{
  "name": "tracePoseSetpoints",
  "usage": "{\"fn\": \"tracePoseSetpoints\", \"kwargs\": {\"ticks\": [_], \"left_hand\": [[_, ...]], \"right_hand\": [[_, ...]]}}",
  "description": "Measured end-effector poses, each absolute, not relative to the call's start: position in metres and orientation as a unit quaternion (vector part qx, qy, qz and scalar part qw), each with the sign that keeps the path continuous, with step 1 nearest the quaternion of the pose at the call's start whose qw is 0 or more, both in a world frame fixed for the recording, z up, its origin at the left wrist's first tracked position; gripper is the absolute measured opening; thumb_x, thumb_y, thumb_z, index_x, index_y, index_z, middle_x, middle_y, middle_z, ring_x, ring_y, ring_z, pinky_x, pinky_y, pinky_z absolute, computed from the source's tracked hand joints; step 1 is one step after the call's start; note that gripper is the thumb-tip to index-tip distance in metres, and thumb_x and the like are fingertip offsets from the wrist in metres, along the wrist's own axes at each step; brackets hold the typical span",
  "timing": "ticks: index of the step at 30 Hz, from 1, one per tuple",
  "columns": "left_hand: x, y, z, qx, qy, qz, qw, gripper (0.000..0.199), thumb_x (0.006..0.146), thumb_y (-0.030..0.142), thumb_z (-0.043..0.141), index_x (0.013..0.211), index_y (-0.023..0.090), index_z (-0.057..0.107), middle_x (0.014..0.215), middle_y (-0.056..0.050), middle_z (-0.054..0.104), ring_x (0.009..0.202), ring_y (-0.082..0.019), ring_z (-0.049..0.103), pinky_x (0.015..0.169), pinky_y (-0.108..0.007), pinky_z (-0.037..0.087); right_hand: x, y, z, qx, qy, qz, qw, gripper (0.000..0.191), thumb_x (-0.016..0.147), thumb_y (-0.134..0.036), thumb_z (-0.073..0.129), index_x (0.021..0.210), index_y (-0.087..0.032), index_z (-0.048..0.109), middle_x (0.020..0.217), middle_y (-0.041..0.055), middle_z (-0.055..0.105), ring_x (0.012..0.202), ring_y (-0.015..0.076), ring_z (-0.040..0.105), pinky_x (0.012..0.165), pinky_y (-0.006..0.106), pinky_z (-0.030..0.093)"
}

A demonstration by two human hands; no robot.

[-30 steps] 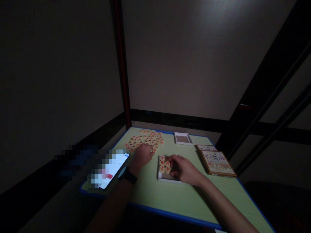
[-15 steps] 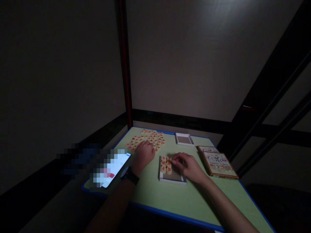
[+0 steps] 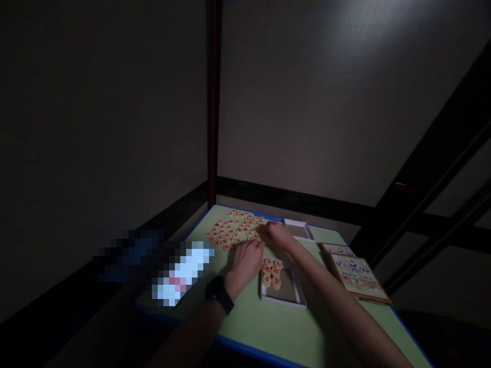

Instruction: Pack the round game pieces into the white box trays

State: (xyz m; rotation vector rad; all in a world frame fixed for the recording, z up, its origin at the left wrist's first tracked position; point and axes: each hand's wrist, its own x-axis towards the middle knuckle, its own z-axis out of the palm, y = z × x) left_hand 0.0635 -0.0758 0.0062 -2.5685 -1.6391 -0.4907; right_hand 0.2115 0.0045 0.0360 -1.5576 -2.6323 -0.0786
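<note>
Round wooden Chinese chess pieces point(image 3: 230, 230) with red and dark characters lie scattered at the table's far left. My right hand point(image 3: 278, 235) reaches to the right edge of this spread, its fingers curled in among the outermost pieces; whether a piece is between them is hidden. Just in front of the spread, my left hand point(image 3: 246, 259) has its fingers bent together, and what they hold, if anything, does not show. Between my forearms sits a shallow white box tray point(image 3: 286, 291), with several red-marked pieces point(image 3: 272, 273) in two columns along its left side.
A second shallow tray point(image 3: 299, 230) stands by the far edge. Two printed box lids point(image 3: 356, 273) overlap at the right. A lit phone point(image 3: 182, 278), partly blurred out, lies at the left. The green table point(image 3: 264, 332) has a blue rim; walls stand behind it.
My right hand has left the tray and moved up and left to the scattered pieces. My left hand has drawn back slightly from them, toward the tray. The view has shifted a little.
</note>
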Motion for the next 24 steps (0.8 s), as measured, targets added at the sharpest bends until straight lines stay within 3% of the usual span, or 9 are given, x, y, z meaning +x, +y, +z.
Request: {"fn": "tracePoseSetpoints", "kwargs": {"ticks": [5,9,12,21,24], "left_hand": [[0.057,-0.073,0.011,-0.810,-0.559,-0.175,0.017,0.029,0.094,0.009,0.038,0.110,0.016,0.061,0.102,-0.011,0.069,0.092,-0.022,0.067,0.078,-0.033,0.051],[0.063,-0.078,0.012,-0.819,-0.520,-0.243,-0.004,0.017,0.092,0.025,0.050,0.099,0.018,0.065,0.103,-0.009,0.067,0.101,-0.023,0.061,0.089,-0.036,0.049],[0.070,-0.085,0.011,-0.838,-0.466,-0.282,-0.022,0.020,0.086,0.035,0.058,0.094,0.019,0.067,0.101,-0.008,0.066,0.106,-0.025,0.056,0.097,-0.040,0.044],[0.072,-0.096,0.008,-0.912,-0.323,-0.239,-0.086,0.024,0.090,0.031,0.053,0.106,0.027,0.070,0.105,-0.001,0.069,0.109,-0.023,0.053,0.099,-0.045,0.036],[0.072,-0.094,0.008,-0.912,-0.327,-0.231,-0.086,0.023,0.091,0.031,0.051,0.100,0.024,0.072,0.104,-0.003,0.069,0.108,-0.024,0.053,0.098,-0.045,0.037]], "right_hand": [[0.201,0.024,0.032,-0.494,-0.869,-0.024,0.002,0.022,0.086,-0.014,0.053,0.090,-0.021,0.073,0.098,0.0080,0.073,0.091,0.0192,0.066,0.071,0.023,0.040],[0.197,0.029,0.028,-0.506,-0.862,-0.031,-0.006,0.021,0.088,-0.016,0.052,0.092,-0.017,0.072,0.103,0.0124,0.071,0.096,0.0219,0.066,0.077,0.025,0.042],[0.193,0.032,0.026,-0.520,-0.853,-0.038,-0.007,0.023,0.090,-0.017,0.050,0.098,-0.015,0.072,0.106,0.0163,0.070,0.097,0.0242,0.066,0.079,0.027,0.044],[0.187,0.039,0.026,-0.507,-0.862,-0.024,0.004,0.024,0.084,-0.012,0.053,0.098,-0.017,0.072,0.107,0.0114,0.072,0.098,0.0204,0.065,0.078,0.023,0.042],[0.187,0.040,0.025,-0.506,-0.863,-0.016,0.005,0.024,0.083,-0.011,0.054,0.098,-0.019,0.071,0.103,0.0092,0.073,0.097,0.0201,0.065,0.076,0.023,0.041]]}}
